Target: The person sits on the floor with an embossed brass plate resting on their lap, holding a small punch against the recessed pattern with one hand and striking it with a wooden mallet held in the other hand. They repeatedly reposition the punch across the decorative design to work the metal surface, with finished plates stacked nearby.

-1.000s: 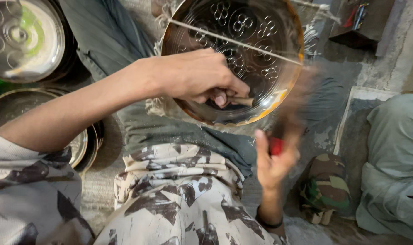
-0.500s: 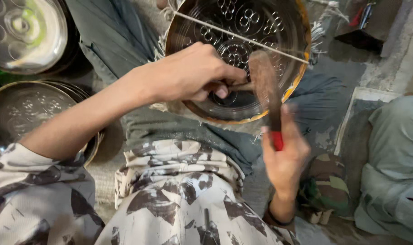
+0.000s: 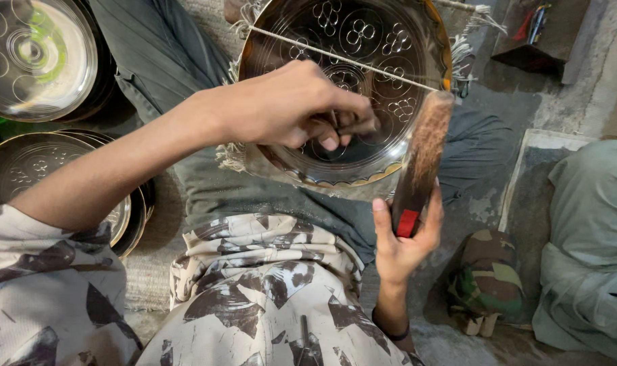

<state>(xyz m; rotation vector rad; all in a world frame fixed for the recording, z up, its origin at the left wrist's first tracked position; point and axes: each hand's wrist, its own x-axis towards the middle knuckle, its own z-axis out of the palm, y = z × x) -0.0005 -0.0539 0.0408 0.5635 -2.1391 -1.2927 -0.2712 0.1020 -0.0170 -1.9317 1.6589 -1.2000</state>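
A round engraved metal plate [image 3: 363,74] with a scalloped golden rim rests tilted on the person's lap, its hollow face turned up toward the camera and covered in clusters of small circles. A thin straight rod or taut string [image 3: 349,59] crosses its upper half from upper left to lower right. The left hand [image 3: 288,105] lies over the lower left part of the plate, fingers curled together and pinching a small dark tool [image 3: 352,125] against the metal; the tool is mostly hidden by the fingers, so its shape cannot be told. The right hand [image 3: 403,237] sits just below the plate's lower right rim, closed around the red-marked end of a wooden mallet [image 3: 420,163]. The mallet's long axis runs nearly upright, leaning slightly right, its worn brown head pointing up and overlapping the plate's right edge.

Grey cloth [image 3: 186,74] lies under the plate, and the person's patterned beige trousers [image 3: 254,298] fill the bottom. To the left, a shiny plate [image 3: 31,54] sits at the top corner and a stack of engraved plates [image 3: 44,169] below it. At lower right lies a camouflage cap [image 3: 488,285] beside another person's grey-green clothing [image 3: 586,244]. At the top right, a dark box [image 3: 545,34] holds red and blue objects, too small to identify
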